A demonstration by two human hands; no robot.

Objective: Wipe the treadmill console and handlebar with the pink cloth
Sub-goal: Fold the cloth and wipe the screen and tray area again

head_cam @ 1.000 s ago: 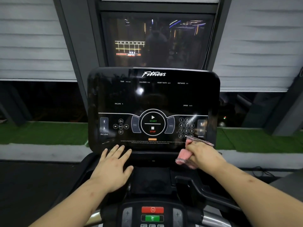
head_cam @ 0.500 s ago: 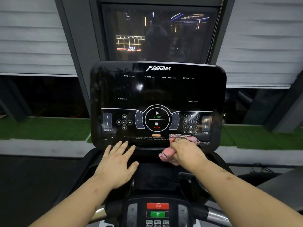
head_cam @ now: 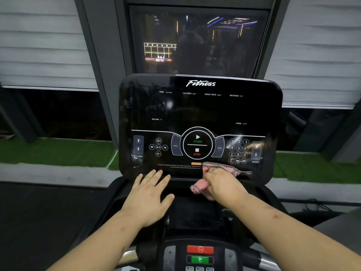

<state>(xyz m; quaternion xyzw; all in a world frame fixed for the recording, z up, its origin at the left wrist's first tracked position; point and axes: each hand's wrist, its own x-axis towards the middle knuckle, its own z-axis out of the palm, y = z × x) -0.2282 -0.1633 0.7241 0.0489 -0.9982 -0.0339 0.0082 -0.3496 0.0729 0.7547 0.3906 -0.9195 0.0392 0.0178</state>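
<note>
Fingers point(head_cam: 212, 171) of right hand point(head_cam: 224, 185) clamp one pink cloth point(head_cam: 202, 184) against one console point(head_cam: 199, 110); left hand's point(head_cam: 148, 196) lie straight.

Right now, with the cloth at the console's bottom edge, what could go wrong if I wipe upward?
1. The pink cloth in the right hand lies just below the keypad and the START/STOP ring; an upward wipe might press a control.
2. The left hand rests flat at the lower edge of the console and may smear its gloss.
3. The cloth's loose tail trails toward the SPEED arrows.
</note>
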